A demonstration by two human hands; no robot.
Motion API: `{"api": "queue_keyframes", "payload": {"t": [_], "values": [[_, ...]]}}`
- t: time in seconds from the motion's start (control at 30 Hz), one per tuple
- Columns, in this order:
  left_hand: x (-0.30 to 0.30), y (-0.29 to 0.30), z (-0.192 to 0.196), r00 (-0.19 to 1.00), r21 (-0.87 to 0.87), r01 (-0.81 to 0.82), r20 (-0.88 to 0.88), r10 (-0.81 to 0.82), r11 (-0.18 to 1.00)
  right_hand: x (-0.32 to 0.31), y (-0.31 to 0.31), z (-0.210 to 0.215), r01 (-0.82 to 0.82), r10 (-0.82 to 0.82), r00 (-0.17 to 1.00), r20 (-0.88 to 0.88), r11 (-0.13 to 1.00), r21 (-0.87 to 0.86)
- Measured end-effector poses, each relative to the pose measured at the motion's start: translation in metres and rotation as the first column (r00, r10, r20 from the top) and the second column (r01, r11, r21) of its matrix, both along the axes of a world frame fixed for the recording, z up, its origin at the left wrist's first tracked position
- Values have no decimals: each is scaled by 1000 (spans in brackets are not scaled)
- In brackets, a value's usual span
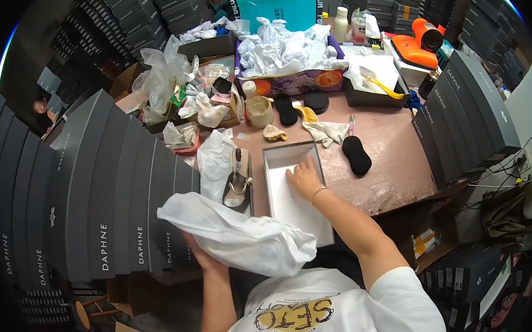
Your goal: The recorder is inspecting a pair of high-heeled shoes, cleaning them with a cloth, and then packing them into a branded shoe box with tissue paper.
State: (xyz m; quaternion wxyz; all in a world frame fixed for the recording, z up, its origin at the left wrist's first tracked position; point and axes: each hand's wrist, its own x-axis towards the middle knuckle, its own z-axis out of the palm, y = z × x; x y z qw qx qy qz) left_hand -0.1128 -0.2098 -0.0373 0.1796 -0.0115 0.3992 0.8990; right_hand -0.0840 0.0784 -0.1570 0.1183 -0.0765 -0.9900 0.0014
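Lining of the open grey shoebox (277,156) looks in hand — right hand (303,176) flat on its paper, left hand (201,257) gripping a white-wrapped bundle (236,235) beside it, likely needing a level set-down inside.

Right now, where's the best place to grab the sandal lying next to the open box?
Probably the sandal by its straps near the metal ring, coming from above. It lies flat, sole down, tight between the open box and white bag, so its sides offer little room.

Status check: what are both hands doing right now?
Left hand holds white bag. Right hand flat inside open shoebox. Sandal lies beside box.
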Motion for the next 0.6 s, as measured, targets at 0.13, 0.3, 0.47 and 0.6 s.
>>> {"api": "queue_keyframes", "payload": {"t": [0.13, 0.3, 0.47, 0.6], "values": [[10, -16, -3, 998, -119, 38, -38, -42, 992, -1, -4, -4, -100, 118, 990, 82, 976, -196], [11, -16, -10, 996, -96, 53, 72, -46, 994, 10, -1, -10, 47, -61, 996, -63, 978, -204], [18, 0, -6, 998, -86, 43, 42, -40, 995, -7, 16, -28, 95, -88, 996, 35, 925, -369], [17, 2, -5, 985, 43, 134, 103, -138, 990, -6, 30, -6, -98, -412, 911, 20, -262, -960]]}}
